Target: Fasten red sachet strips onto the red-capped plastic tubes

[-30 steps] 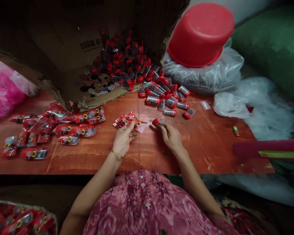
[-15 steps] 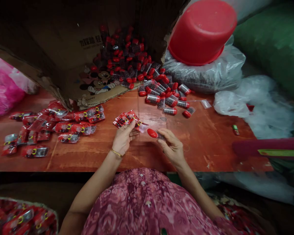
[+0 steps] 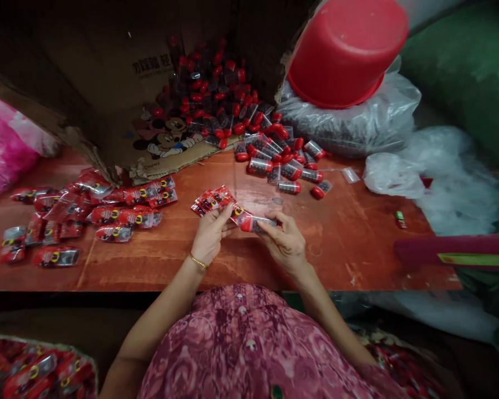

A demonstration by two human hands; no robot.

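Observation:
My left hand pinches a fanned stack of red printed plastic sleeves above the tabletop. In my right hand is a small clear tube with a red cap, its dark contents showing. The tube lies nearly level, cap pointing left. Its capped end is at the mouth of the front sleeve; how far inside it sits I cannot tell. Beyond my hands, similar red-capped tubes spill across the table. To the left lie several tubes in red printed sleeves.
A torn cardboard box on its side holds many capped tubes. An upturned red tub rests on a filled clear bag. Crumpled plastic bags lie at right. Below the table's left edge, a container holds more packed tubes.
My right hand has brought the tube left and turned it level, so its red cap now meets the front sleeve. My left hand keeps its hold on the stack.

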